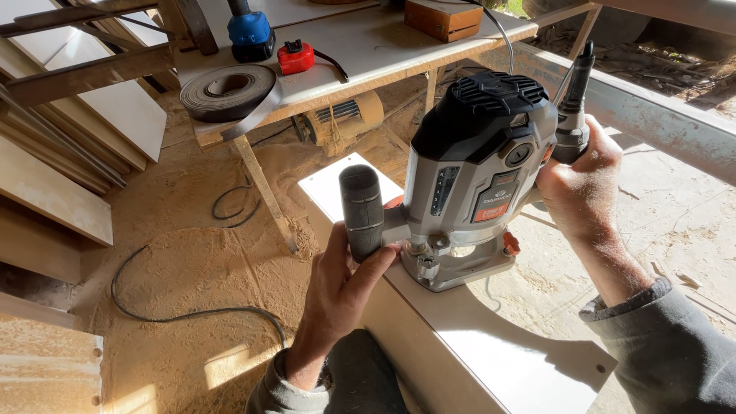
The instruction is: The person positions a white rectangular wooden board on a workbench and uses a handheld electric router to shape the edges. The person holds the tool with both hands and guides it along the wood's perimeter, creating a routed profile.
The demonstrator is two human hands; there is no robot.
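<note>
A grey and black plunge router (469, 176) stands upright on a white panel (506, 360) that runs from the middle toward the lower right. My left hand (341, 287) wraps the lower part of the router's dark left handle (361, 208). My right hand (581, 184) grips the right handle, where a black cord sleeve (576, 88) rises. The router's base (460, 264) rests flat near the panel's near long edge.
A workbench (360, 57) at the top holds a roll of grey edge banding (228, 92), a red tape measure (296, 57), a blue tool (250, 32) and a wooden box (443, 17). Boards lean at the left. A black cable (192, 313) lies on the sawdust floor.
</note>
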